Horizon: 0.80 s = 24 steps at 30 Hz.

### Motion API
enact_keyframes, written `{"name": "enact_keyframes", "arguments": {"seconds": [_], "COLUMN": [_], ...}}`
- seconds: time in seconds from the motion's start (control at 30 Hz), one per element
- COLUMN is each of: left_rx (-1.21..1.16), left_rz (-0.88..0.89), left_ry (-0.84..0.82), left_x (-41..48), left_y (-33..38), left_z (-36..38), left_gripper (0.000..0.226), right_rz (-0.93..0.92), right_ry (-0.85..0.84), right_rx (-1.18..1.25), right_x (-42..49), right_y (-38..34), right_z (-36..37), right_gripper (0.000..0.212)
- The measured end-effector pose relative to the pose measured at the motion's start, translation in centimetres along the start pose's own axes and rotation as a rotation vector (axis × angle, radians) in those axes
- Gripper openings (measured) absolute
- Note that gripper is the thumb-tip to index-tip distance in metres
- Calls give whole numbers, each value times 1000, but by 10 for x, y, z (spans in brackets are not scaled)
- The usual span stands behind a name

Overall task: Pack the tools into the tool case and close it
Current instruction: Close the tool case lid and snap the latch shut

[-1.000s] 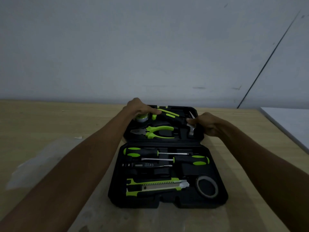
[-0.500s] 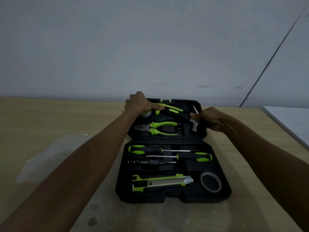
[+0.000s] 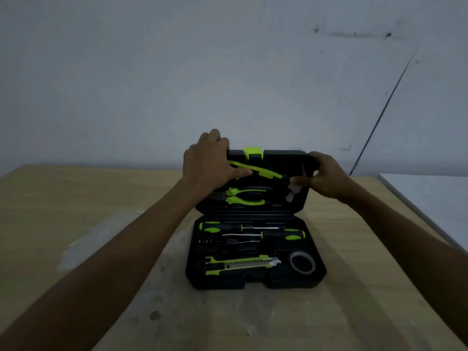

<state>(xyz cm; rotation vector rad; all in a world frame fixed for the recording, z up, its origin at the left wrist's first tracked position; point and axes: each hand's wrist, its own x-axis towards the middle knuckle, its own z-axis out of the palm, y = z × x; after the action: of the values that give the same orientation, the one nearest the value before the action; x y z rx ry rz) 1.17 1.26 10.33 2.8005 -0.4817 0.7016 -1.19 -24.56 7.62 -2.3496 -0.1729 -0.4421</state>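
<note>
Grip: both hands hold the lid [image 3: 283, 156]. The left hand [image 3: 210, 160] hooks its fingers over the top-left edge and lays its thumb on the hammer [image 3: 263, 172]. The right hand [image 3: 326, 176] wraps the top-right corner, thumb by the hammer's steel head.
Table [image 3: 76, 198]: wooden; it carries the tool case [image 3: 193, 264] in the middle, straight ahead of me.
Tool case: black, open, base flat on the table, lid tilted up at the far hinge side.
Step in hand: I judge packing done and the lid being swung shut.
Doing it well: I would hold the thumbs on the hammer until the lid passes upright, as it looks likeliest to slip from its slot. Then pull both thumbs clear, bring the two corners down evenly, and press at the green latch [image 3: 253, 153].
Count, lid half: one hammer, one pair of pliers [image 3: 243, 196].
Count, base half: one utility knife [image 3: 240, 264], two screwdrivers [image 3: 220, 226] lying head to tail, one slim tester pen [image 3: 228, 241], one tape roll [image 3: 302, 263].
Count, latches: one in view.
</note>
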Motion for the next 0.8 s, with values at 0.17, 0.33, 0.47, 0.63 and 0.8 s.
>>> {"name": "enact_keyframes", "arguments": {"seconds": [0.17, 0.33, 0.47, 0.63, 0.8], "left_rx": [104, 265, 297, 321, 290], "left_rz": [140, 344, 368, 299, 226], "left_ry": [58, 121, 158, 138, 105], "left_x": [-42, -87, -124, -157, -161], "left_y": [14, 23, 26, 29, 34], "left_z": [-14, -6, 14, 37, 34], "left_gripper": [60, 54, 56, 69, 70], "right_rz": [-258, -523, -607, -644, -588], "right_ry": [-11, -1, 91, 167, 151], "right_rx": [-245, -632, -775, -781, -761], "right_x": [-36, -77, -110, -133, -137], "right_y": [-18, -15, -5, 12, 10], "right_z": [-14, -7, 9, 30, 34], "right_gripper": [55, 46, 56, 36, 31]}}
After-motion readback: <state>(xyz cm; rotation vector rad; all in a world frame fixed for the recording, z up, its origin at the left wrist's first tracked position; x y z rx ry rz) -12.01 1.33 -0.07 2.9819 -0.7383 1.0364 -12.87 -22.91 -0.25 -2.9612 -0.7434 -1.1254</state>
